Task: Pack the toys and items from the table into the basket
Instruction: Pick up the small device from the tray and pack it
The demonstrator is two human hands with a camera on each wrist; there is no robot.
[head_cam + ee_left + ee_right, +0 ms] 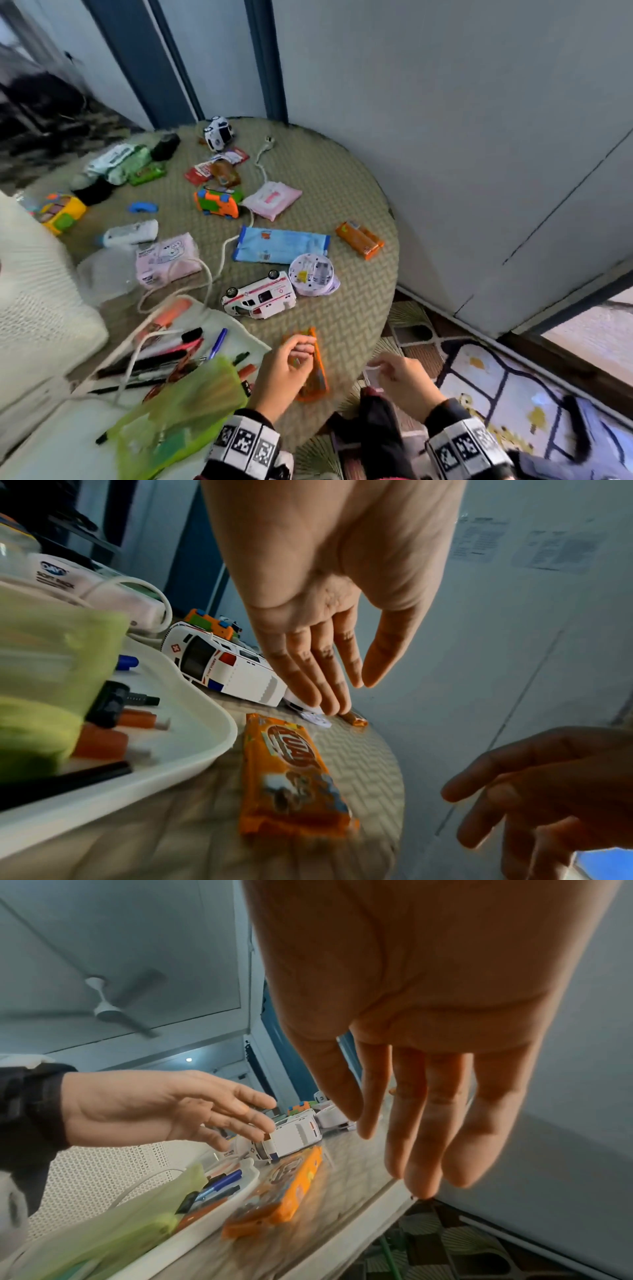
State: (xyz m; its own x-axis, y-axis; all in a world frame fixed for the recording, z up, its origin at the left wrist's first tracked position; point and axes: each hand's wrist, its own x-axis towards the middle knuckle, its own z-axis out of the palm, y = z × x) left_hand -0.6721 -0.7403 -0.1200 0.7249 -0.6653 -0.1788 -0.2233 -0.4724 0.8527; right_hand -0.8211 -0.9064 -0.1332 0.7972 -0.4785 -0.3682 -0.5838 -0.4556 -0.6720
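— Though our white basket (pixel 236 323) already holds pens and a green pouch (pixel 178 404), most things beyond it wait on the table (pixel 359 308).
— What next, nearest the basket?
— Just beside its rim, the toy ambulance (pixel 260 298), then the orange biscuit pack (pixel 291 775). Our left hand (pixel 308 647) and right hand (pixel 421 1096) hover with fingers loose, holding nothing.

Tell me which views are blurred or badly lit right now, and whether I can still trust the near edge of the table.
Head view: smeared at the left and bottom, green pouch streaked; table middle sharp. Left wrist view: orange snack pack blurred at its near end, right hand dark in shadow. Right wrist view: near table edge motion-blurred, so judge it from the head view.
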